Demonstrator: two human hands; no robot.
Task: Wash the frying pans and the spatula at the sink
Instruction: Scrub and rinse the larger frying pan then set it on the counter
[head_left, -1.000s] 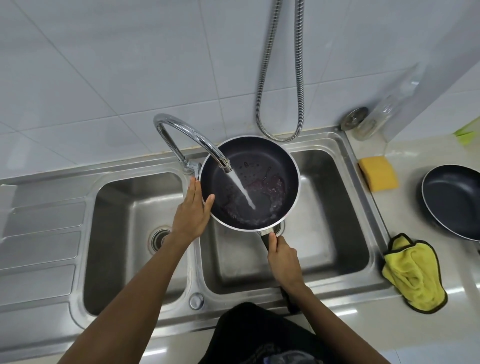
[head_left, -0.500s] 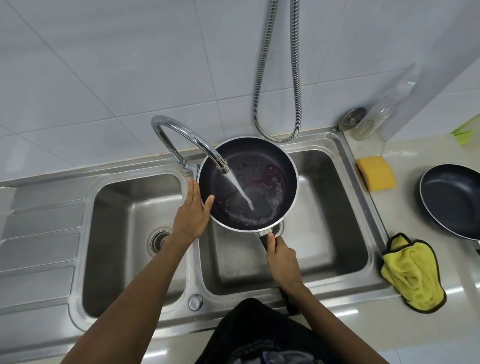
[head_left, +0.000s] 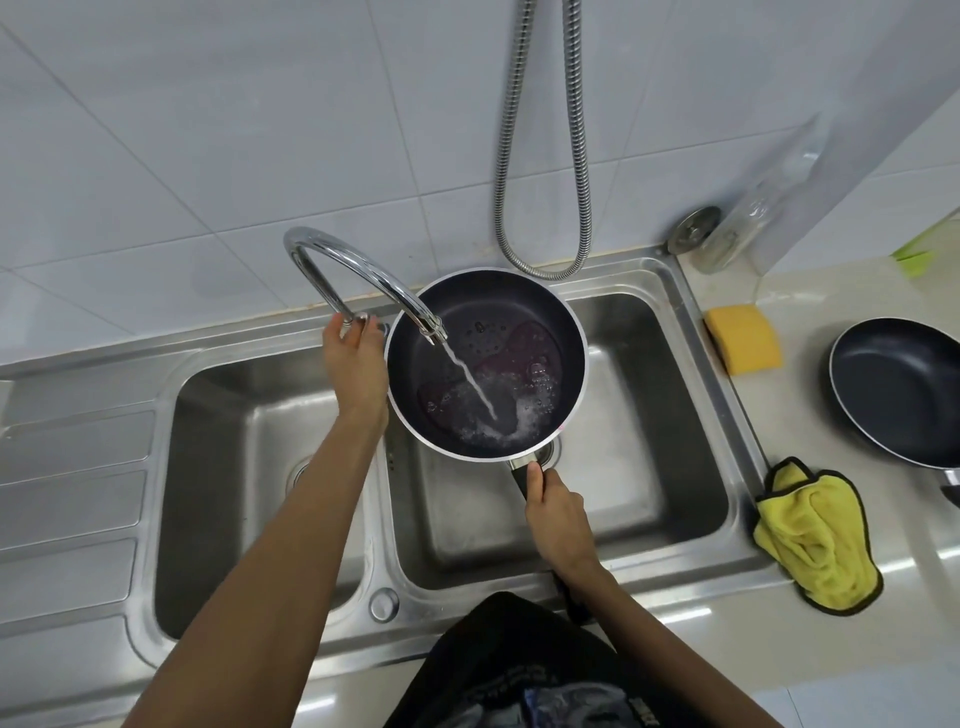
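A dark frying pan with a silver rim hangs over the right sink basin. My right hand grips its black handle from below. A thin stream of water from the curved chrome faucet falls into the pan, where water and bubbles pool. My left hand is wrapped around the faucet's base, beside the pan's left rim. A second dark frying pan rests on the counter at the right. No spatula is in sight.
A yellow sponge lies on the counter beside the right basin. A yellow cloth with black trim sits at the sink's right edge. A metal hose hangs on the tiled wall. The left basin and draining board are at left.
My left hand has moved up from the pan's left rim to the faucet's base. The water stream has become thinner. My right hand still holds the pan handle.
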